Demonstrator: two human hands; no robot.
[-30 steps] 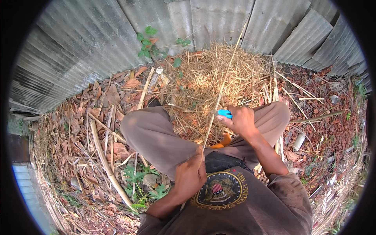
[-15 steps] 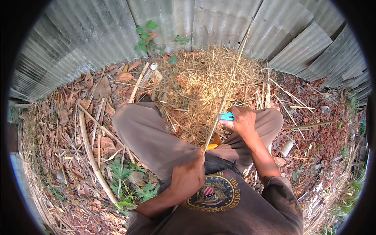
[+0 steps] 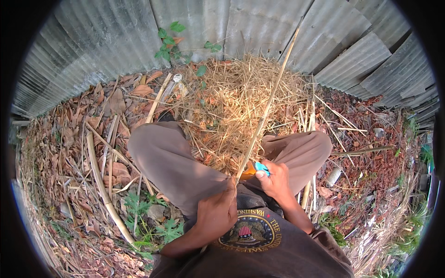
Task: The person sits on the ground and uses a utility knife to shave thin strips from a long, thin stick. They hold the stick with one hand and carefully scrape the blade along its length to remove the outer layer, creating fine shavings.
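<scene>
My left hand (image 3: 218, 207) is closed round the lower end of a long pale bamboo strip (image 3: 263, 119) above my lap. The strip slants up and away to the right, tapering toward the metal fence. In my right hand (image 3: 276, 181) is a light-blue utility knife (image 3: 262, 168), gripped by its handle close to the strip and just above my left hand. Its blade cannot be made out. Something orange (image 3: 249, 171) shows between the knife and the strip; its kind is unclear.
I sit cross-legged, with a heap of dry straw-like shavings (image 3: 236, 102) beyond my legs. Corrugated metal sheets (image 3: 194, 28) wall off the far side. Bamboo pieces (image 3: 103, 185) and dry leaves lie at left, more sticks and a pale cylinder (image 3: 333, 176) at right.
My right hand has drawn the knife down along the strip, toward my body and my left hand. My left hand still grips the strip's lower end, nearly in place.
</scene>
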